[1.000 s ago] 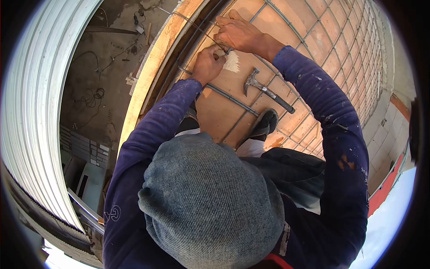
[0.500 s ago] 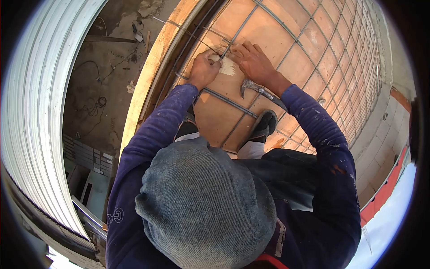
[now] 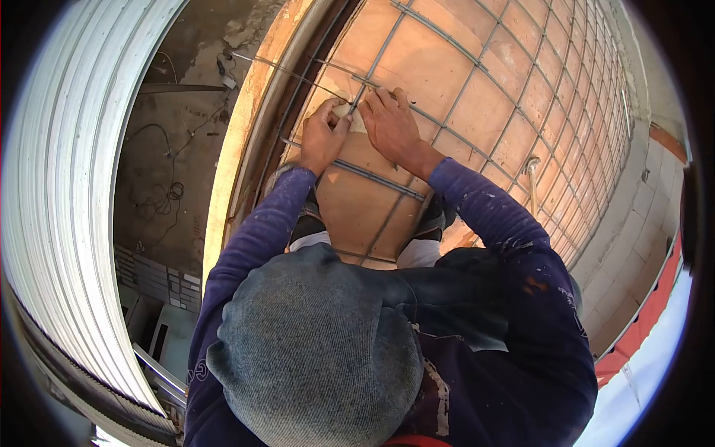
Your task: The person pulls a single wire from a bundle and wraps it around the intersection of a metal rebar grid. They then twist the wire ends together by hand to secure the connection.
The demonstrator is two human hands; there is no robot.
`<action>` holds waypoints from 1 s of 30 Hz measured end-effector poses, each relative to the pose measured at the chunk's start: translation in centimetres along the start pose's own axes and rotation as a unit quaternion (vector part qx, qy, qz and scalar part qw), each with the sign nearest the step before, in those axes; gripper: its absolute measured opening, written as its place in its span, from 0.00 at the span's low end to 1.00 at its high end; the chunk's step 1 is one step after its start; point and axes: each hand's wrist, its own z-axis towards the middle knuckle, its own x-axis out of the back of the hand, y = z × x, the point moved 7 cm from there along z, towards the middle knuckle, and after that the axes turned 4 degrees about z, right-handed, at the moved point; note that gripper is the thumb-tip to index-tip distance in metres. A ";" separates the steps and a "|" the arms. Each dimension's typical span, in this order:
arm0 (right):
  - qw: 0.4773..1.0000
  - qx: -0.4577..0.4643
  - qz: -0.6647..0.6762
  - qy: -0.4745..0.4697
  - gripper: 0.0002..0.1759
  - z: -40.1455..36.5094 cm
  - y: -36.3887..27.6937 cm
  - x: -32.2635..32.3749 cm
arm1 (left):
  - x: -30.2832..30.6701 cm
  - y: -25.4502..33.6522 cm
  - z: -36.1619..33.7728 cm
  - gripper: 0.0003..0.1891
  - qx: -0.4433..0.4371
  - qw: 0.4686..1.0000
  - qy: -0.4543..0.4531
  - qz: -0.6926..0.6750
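Note:
My left hand point(image 3: 323, 138) is closed, thumb and index finger pinched by a steel rebar crossing point(image 3: 355, 103). A thin rod point(image 3: 290, 72) from over the wooden edge ends close to its fingertips. On the other side of the crossing, my right hand point(image 3: 390, 125) has its fingers bent and pressed together against the bar. Whatever lies between the fingertips of either hand is too small or covered to make out. Beneath the hands is an orange-brown panel point(image 3: 372, 197). The claw hammer seen earlier is mostly hidden behind my right forearm.
A rebar grid point(image 3: 514, 104) spans the panel to the right, where a hammer-like tool point(image 3: 532, 173) lies. At left, a timber edge board point(image 3: 232, 141) borders a drop to a lower floor point(image 3: 175, 127) with cables. Corrugated metal sheeting point(image 3: 63, 179) stands beyond.
Both hands stay at the crossing, which now appears lower and farther left in view. My right forearm has shifted left, covering the claw hammer; the tool at right shows more fully.

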 end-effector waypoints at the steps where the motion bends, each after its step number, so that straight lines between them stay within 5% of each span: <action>1: 1.000 0.017 0.012 -0.010 0.12 -0.3 -0.1 -0.2 | 0.6 0.7 -0.5 0.15 -0.048 0.997 0.066 0.013; 6: 0.992 -0.012 0.123 -0.011 0.12 0.2 0.3 -1.0 | 0.4 2.2 -2.0 0.13 -0.153 0.974 0.119 0.115; 8: 0.969 -0.137 0.178 -0.107 0.13 -0.1 0.9 -2.0 | -0.3 3.3 -2.5 0.17 -0.247 0.953 0.115 0.131; 13: 0.905 -0.288 0.283 -0.135 0.17 -1.1 1.0 -2.8 | -1.4 4.7 -2.3 0.25 -0.229 0.960 0.010 0.160; 16: 0.916 -0.273 0.293 -0.017 0.16 -2.4 0.9 -3.0 | -3.0 5.2 -0.9 0.26 -0.260 0.942 -0.054 0.203; 18: 0.900 -0.312 0.305 -0.025 0.14 -2.5 0.5 -4.5 | -3.2 6.3 -1.0 0.25 -0.259 0.936 -0.087 0.222; 23: 0.837 -0.385 0.371 0.119 0.12 -3.1 -0.7 -6.1 | -3.8 6.5 -0.4 0.19 -0.267 0.910 -0.142 0.285; 26: 0.769 -0.458 0.424 0.137 0.13 -3.7 -1.2 -5.9 | -3.8 5.6 -0.1 0.17 -0.273 0.904 -0.182 0.274; 30: 0.743 -0.477 0.442 0.159 0.15 -4.9 -3.3 -8.3 | -3.7 5.6 -1.3 0.16 -0.277 0.906 -0.191 0.255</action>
